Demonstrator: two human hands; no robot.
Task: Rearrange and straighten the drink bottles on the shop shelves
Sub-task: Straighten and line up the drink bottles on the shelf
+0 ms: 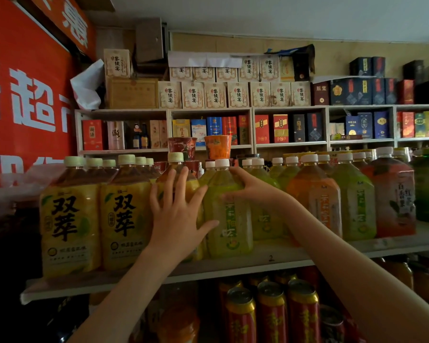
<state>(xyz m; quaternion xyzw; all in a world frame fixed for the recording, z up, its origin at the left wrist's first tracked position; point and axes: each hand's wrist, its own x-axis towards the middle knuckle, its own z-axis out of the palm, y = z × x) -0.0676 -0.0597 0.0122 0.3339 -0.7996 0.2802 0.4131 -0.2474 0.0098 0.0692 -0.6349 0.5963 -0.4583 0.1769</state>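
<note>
Head view, and both hands are up at the shelf (270, 259) now! The left hand (178, 219) lies flat, fingers straight and spread, against a yellow bottle (176, 162) in the front row, thumb reaching over to touch the green bottle (230, 231) beside it. The right hand (250, 188) has its fingers curled round that green bottle's shoulder, just under the white cap. The green bottle stands upright at the shelf's front edge, between the yellow bottle and more green ones. Red cans (270, 313) sit on the level below.
</note>
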